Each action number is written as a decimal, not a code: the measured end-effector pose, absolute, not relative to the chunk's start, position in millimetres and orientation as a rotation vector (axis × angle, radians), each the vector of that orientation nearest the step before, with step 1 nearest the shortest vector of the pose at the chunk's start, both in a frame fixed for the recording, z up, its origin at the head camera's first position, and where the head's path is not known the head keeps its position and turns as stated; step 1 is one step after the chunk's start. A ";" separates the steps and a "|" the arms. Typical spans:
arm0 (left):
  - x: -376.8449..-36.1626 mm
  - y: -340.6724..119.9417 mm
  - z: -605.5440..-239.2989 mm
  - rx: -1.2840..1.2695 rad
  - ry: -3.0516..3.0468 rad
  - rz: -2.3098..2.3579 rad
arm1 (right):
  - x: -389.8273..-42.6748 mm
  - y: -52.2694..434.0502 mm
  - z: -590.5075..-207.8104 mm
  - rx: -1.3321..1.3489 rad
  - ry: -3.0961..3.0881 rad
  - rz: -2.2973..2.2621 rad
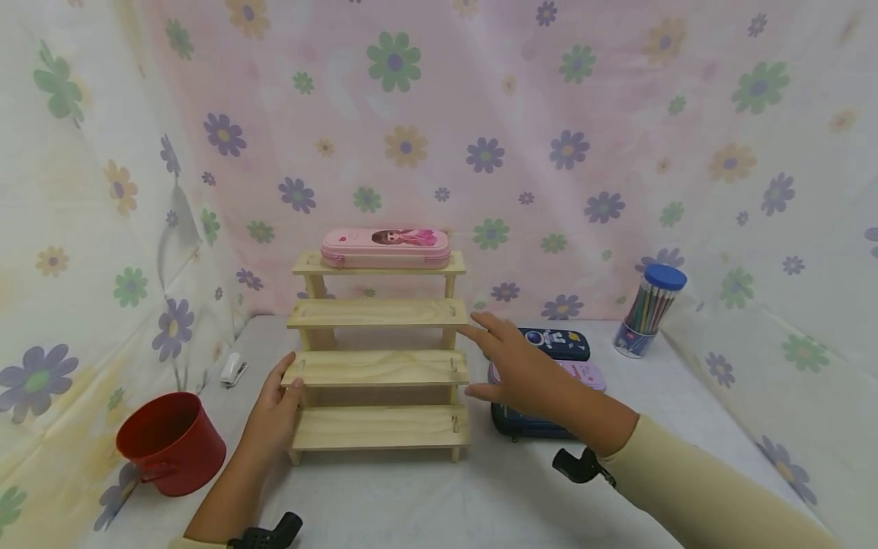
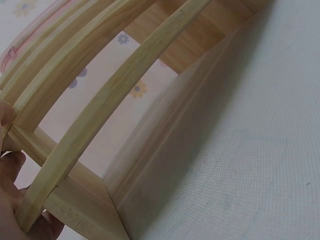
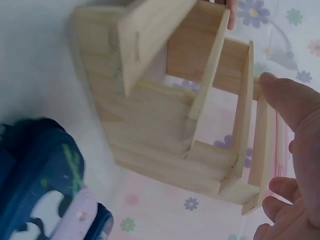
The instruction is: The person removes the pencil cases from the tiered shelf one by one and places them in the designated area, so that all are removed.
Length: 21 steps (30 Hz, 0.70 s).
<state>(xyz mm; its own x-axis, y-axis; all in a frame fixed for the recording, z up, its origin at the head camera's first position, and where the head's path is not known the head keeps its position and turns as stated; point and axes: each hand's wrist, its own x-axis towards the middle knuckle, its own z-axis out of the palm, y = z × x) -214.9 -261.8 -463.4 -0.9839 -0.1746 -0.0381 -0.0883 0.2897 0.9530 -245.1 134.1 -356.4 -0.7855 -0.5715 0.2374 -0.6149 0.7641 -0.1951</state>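
A four-tier stepped wooden shelf stands on the white-covered table. Its left side is held by my left hand, thumb on the front of a lower tier. In the left wrist view, fingers curl around the end of the boards. My right hand is at the shelf's right side with fingers spread and nothing in its grasp; its fingertips come right up to the upper boards. In the right wrist view the thumb overlaps the upper tiers. A pink pencil case lies on the top tier.
Right of the shelf, partly behind my right forearm, lie a navy astronaut case, a lilac case and a dark case. A blue-lidded pencil tub stands further right. Leftward are a red bucket and a white stapler-like object.
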 end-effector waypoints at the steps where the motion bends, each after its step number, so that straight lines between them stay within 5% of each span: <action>1: -215.0 -261.7 -463.4 0.249 -2.461 -1.816 | -247.9 132.5 -353.3 0.932 -2.811 0.429; 21: -214.4 -264.9 -463.1 0.210 -2.453 -1.830 | -343.4 112.2 -310.7 0.846 -2.777 0.764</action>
<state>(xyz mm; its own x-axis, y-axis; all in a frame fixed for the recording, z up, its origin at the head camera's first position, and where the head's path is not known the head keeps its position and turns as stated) -214.4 -264.9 -463.1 -0.9879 -0.1535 -0.0227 -0.0656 0.2802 0.9577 -343.4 112.2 -310.7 -0.8323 -0.4833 0.2714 -0.5541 0.7132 -0.4293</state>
